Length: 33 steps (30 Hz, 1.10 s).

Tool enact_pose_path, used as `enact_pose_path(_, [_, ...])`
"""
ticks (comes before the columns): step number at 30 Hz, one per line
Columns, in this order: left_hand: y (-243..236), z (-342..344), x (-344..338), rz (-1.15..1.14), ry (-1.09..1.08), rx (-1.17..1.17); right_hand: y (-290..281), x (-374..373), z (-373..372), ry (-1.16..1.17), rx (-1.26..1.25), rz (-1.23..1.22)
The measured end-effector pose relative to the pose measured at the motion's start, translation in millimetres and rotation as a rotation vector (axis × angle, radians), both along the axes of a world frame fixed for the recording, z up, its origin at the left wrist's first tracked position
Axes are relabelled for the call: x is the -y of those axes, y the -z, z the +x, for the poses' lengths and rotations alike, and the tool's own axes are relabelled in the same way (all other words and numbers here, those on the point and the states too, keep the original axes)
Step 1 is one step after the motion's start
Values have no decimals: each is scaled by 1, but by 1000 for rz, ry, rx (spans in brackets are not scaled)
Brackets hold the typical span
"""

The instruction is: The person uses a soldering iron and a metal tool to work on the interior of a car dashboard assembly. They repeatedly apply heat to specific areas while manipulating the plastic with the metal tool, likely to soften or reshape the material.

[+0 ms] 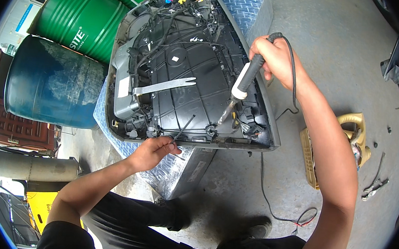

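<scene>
A large black car door panel (188, 94) lies inner side up in front of me. My right hand (275, 60) is closed around the black grip of a corded soldering iron (248, 79) with a white collar. Its metal tip points down at the panel's near right part; whether it touches is hard to tell. At the panel's near edge, my left hand (154, 153) pinches a thin black rod (185, 126), which slants up over the panel. A flat grey pry tool (164, 86) with a forked end rests across the panel's middle.
Below the panel is a box wrapped in blue-patterned film (244, 6). Green drums (80, 17) and a blue drum (54, 82) stand at left. On the floor at right are a yellow tool basket (309, 156), pliers (375, 189) and a cable with clips (272, 215).
</scene>
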State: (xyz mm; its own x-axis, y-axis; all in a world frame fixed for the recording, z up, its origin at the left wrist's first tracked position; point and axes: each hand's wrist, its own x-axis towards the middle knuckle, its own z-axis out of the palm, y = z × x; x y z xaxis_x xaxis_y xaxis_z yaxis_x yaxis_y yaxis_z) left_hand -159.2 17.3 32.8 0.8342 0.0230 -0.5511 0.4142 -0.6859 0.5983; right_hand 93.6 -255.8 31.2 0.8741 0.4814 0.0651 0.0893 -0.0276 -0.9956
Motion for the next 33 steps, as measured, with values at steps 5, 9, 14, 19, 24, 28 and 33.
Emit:
enact_pose_path(5, [0,-1,-1,2,1,0,0,-2,0,9,-18,27])
enact_pose_path(9, [1,-1,-3,13,80,35,9,-1,9,58,8,66])
enact_pose_path(14, [-14,2,3,180,183,-53,7,4,9,110,68,120])
enact_pose_path(19, [-25,2,3,270,301,67,-1,7,10,155,89,171])
enact_pose_path(24, [-23,4,-4,321,369,195,-6,7,6,192,74,255])
enact_pose_path(28, [-30,11,-13,353,434,350,-16,15,-2,149,47,282])
enact_pose_path(33, [-43,20,-10,257,273,209,-28,21,-11,80,-8,277])
